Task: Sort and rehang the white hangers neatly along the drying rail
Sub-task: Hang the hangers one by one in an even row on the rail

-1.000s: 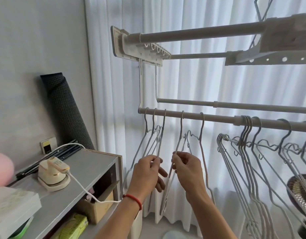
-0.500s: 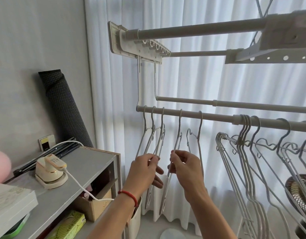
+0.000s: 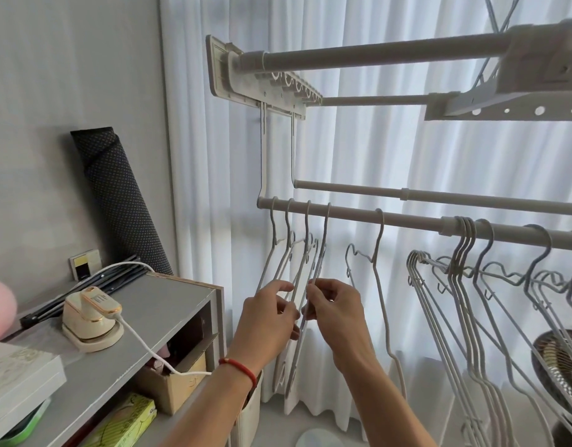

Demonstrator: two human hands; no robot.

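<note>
A: What is carrying the white hangers [image 3: 323, 253]?
B: The drying rail [image 3: 407, 221] is bearing them; four hooks are sitting close together near its left end, one hanger [image 3: 379, 253] is hanging alone in the middle, and a packed cluster [image 3: 465, 253] is crowding the right.
A: And the grey shelf [image 3: 149, 304]?
B: A cream travel iron [image 3: 91, 317] is resting on its top with a white cord [image 3: 143, 346] trailing over the front edge, and a pale box [image 3: 17, 375] is lying at the near end

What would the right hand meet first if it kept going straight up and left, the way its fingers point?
Probably the fourth hanger, whose wire the right hand already pinches; beyond it the lower rail. Depth is unclear.
</note>
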